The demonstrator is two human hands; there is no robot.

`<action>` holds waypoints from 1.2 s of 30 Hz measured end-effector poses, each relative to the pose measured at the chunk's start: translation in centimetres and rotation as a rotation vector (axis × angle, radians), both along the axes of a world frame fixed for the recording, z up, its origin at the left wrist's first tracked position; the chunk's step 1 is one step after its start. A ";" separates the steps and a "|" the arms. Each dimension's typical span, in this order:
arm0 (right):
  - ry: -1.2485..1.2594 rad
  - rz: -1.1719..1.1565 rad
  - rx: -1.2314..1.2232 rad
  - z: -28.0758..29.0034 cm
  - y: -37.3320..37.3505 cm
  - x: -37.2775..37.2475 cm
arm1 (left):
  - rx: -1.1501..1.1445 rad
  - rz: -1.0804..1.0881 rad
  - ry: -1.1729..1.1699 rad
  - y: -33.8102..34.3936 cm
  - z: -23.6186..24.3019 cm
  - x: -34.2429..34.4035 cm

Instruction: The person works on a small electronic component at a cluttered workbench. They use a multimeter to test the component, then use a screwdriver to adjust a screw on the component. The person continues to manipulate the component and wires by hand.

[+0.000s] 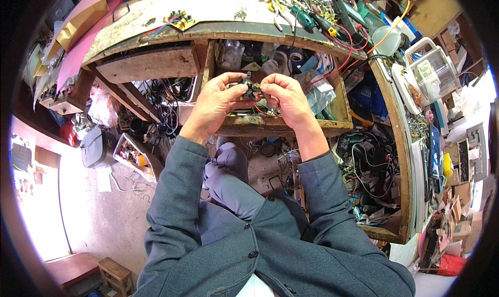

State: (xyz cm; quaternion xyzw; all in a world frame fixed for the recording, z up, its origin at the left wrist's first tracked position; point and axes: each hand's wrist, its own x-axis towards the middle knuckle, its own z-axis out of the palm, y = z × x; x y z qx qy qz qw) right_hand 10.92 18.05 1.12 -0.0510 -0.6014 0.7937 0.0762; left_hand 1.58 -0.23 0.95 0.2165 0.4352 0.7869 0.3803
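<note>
My left hand (215, 102) grips a small black part (249, 86) with small metal bits, held above an open wooden drawer (306, 124). My right hand (286, 99) pinches at the right side of that same part, thumb and forefinger together; the exact bit between them is too small to make out. A red wire (260, 109) shows just under the hands. The drawer holds plastic bags (320, 95), a tape roll (296, 56) and other small items, partly hidden by my hands.
The bench (218, 6) carries a small yellow board (182, 20), pliers (282, 16), a screwdriver (302, 17) and tangled leads. A clear plastic container (431, 78) stands at the right. Cables and clutter fill the shelves; a black bag (96, 146) and a box (130, 151) lie at lower left.
</note>
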 end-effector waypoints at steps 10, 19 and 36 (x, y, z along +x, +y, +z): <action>-0.023 0.008 0.026 -0.2 0.0 -0.1 | -0.002 0.006 0.003 0.0 -0.1 0.0; -0.027 -0.008 0.092 -0.2 -0.2 -0.2 | -0.057 0.026 0.017 0.1 0.2 0.1; -0.034 -0.010 0.185 0.4 -0.9 0.0 | -0.106 0.079 0.040 0.5 0.0 0.1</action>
